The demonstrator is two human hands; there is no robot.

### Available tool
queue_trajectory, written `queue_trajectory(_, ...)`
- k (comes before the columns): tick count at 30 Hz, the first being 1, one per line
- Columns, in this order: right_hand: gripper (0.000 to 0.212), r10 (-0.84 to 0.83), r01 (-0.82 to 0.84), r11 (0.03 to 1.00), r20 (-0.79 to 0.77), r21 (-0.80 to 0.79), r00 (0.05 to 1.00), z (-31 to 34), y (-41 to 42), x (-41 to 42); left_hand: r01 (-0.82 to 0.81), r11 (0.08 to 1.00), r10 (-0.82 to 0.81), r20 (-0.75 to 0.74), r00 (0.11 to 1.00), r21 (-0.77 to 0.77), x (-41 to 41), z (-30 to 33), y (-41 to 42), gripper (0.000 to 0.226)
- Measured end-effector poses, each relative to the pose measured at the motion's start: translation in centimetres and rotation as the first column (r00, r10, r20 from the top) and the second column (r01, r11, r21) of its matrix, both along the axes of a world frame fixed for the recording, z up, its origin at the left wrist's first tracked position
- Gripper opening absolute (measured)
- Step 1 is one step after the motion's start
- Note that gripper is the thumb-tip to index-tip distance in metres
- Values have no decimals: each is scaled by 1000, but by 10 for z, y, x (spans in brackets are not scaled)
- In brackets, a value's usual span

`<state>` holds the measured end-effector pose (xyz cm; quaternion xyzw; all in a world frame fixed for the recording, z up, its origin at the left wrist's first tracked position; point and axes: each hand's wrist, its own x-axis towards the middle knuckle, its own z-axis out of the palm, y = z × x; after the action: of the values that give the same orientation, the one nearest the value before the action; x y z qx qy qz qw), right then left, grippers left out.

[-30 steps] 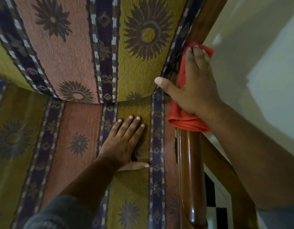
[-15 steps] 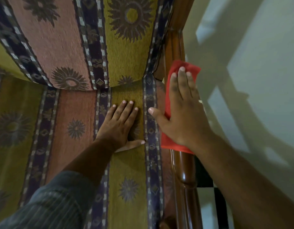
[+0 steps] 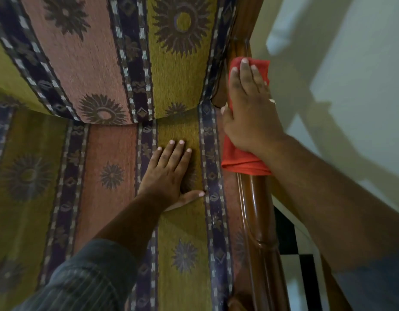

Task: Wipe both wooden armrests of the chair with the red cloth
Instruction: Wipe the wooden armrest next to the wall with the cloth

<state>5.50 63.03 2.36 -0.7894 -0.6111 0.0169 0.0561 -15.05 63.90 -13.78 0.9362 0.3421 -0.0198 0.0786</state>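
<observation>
Seat cushion (image 3: 99,180): striped fabric in olive, pink and navy with sunburst motifs; matching backrest (image 3: 86,55) at far side.
Left hand (image 3: 169,173): flat on the seat, palm down, fingers spread, gripping nothing; striped grey sleeve (image 3: 82,281) near.
Red cloth (image 3: 241,156): draped over the right wooden armrest (image 3: 259,221), toward its far end.
Right hand (image 3: 250,113): pressed on the cloth, fingers extended along the rail, thumb wrapped on the seat side.
Pale wall (image 3: 351,86): right; black-and-white floor tiles (image 3: 299,265) near right.
</observation>
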Motion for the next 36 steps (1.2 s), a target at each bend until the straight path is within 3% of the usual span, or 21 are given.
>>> queue_trajectory(9, 70, -6, 7, 1000, -65, 9, 998, 0, -22, -9, 0, 999, -2, 35, 999, 42, -1, -2, -3, 115)
queue_trajectory(18, 67, -43, 40, 999, -159, -23, 986, -4, -107, -41, -37, 999, 36, 60, 998, 13, -3, -4, -5, 114)
queue_trajectory(26, 69, -67, 61, 996, -75, -69, 995, 1, -58, -27, -184, 983, 186, 139, 973, -28, -13, -7, -27, 115)
queue_trajectory(36, 67, -61, 57, 998, -128, -36, 990, 0, -74, -30, -33, 999, 33, 27, 999, 11, -26, -3, -39, 117)
